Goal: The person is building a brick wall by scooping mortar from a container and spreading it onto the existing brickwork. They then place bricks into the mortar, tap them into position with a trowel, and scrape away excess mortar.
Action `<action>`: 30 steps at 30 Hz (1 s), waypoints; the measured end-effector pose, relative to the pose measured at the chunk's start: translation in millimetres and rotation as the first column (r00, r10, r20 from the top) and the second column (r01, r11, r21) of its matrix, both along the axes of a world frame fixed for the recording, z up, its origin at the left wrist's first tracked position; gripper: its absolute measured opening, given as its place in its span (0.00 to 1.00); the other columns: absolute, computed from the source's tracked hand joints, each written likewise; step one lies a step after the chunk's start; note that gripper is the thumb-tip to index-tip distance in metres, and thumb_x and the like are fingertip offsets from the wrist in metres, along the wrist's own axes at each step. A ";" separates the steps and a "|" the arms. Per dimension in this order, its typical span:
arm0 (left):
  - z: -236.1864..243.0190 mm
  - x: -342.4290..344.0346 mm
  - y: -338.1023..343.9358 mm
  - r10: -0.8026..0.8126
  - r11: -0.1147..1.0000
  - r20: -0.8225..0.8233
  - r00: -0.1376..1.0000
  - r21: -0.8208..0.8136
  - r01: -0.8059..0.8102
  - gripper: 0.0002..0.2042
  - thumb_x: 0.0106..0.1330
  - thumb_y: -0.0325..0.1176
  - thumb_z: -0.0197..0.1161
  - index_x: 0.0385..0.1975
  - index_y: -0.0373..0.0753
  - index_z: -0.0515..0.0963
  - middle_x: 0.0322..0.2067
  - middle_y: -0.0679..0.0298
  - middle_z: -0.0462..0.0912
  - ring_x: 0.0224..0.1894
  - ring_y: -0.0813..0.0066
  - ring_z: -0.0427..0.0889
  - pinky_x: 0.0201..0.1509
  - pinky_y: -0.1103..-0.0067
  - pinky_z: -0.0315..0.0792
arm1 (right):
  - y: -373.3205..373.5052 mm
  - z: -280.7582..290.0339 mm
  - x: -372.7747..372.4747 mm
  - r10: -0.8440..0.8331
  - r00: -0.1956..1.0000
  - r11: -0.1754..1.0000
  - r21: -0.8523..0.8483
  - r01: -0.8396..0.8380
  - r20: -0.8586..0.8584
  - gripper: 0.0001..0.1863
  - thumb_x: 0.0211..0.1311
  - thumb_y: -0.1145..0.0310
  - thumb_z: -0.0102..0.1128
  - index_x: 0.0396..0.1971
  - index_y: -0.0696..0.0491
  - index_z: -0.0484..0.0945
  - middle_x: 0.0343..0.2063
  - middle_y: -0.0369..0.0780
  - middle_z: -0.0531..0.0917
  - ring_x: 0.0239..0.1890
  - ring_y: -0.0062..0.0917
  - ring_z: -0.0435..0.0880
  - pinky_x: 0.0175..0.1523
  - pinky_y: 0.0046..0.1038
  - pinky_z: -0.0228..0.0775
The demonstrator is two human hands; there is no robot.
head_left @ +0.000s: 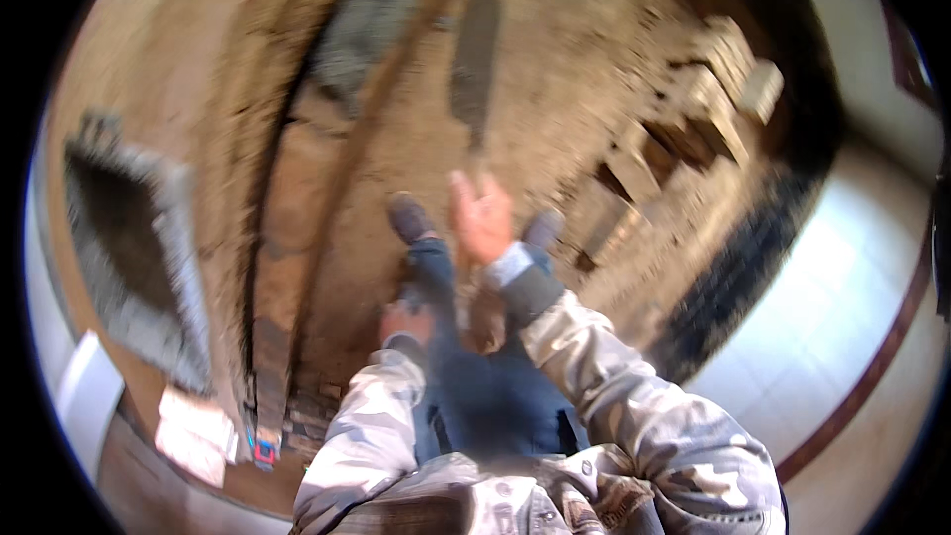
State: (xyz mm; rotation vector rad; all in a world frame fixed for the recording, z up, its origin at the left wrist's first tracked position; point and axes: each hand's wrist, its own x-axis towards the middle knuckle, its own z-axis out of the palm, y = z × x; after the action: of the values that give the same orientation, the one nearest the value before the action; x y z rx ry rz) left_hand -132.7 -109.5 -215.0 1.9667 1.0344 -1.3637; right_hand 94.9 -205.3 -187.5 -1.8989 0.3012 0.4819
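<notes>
My right hand is raised in front of my legs, fingers stretched upward, somewhat blurred, with nothing clearly in it. A blurred brown shape lies below it, too smeared to name. My left hand is lower, by my left leg, smeared by motion; I cannot make out its grip. My shoes stand apart on brown dirt. Beyond them lies a long dark grey flat shape.
Stacked tan bricks and rubble are at right, beside a dark band and pale tiled floor. Long boards run along my left. Farther left is a cement-crusted trough, with white slabs below it.
</notes>
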 end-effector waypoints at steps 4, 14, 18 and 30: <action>-36.5 -10.6 -21.4 -0.270 0.960 0.091 0.958 0.100 0.261 0.28 0.65 0.55 0.58 0.50 0.33 0.80 0.55 0.46 0.78 0.61 0.47 0.72 0.66 0.60 0.66 | -89.3 15.6 -52.3 -0.285 0.812 0.916 0.104 0.387 -0.509 0.16 0.71 0.57 0.58 0.28 0.53 0.72 0.14 0.33 0.73 0.15 0.18 0.72 0.18 0.26 0.62; -171.1 128.5 -130.7 -0.713 0.679 0.392 0.581 0.180 0.712 0.20 0.63 0.47 0.62 0.44 0.36 0.79 0.45 0.47 0.79 0.51 0.45 0.77 0.54 0.58 0.73 | -290.6 -45.1 -163.9 -0.606 0.119 0.188 0.004 0.982 -0.786 0.12 0.73 0.58 0.55 0.32 0.46 0.67 0.18 0.29 0.63 0.15 0.17 0.64 0.20 0.25 0.60; -217.5 252.2 -272.6 -0.774 0.383 0.622 0.119 0.310 0.870 0.22 0.65 0.43 0.61 0.53 0.35 0.72 0.52 0.44 0.74 0.54 0.44 0.74 0.55 0.56 0.72 | -330.8 -73.3 -167.4 -0.416 -0.078 -0.273 0.042 0.961 -0.906 0.14 0.75 0.55 0.53 0.31 0.46 0.66 0.19 0.28 0.62 0.18 0.16 0.62 0.26 0.25 0.60; -277.7 158.3 -636.8 -0.400 0.831 0.429 0.810 -0.202 0.518 0.42 0.53 0.58 0.73 0.52 0.22 0.69 0.48 0.33 0.79 0.53 0.40 0.79 0.58 0.62 0.73 | -389.2 -64.6 -155.5 -0.611 -0.173 -0.174 -0.082 0.981 -0.772 0.17 0.78 0.50 0.47 0.36 0.48 0.72 0.21 0.27 0.64 0.23 0.15 0.63 0.29 0.23 0.59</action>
State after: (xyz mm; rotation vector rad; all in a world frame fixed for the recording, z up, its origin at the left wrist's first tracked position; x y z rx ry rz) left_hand 25.6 -746.3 -492.7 2.1915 0.1388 -1.2181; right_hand -60.6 -594.5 -252.1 -0.3076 1.6750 0.0279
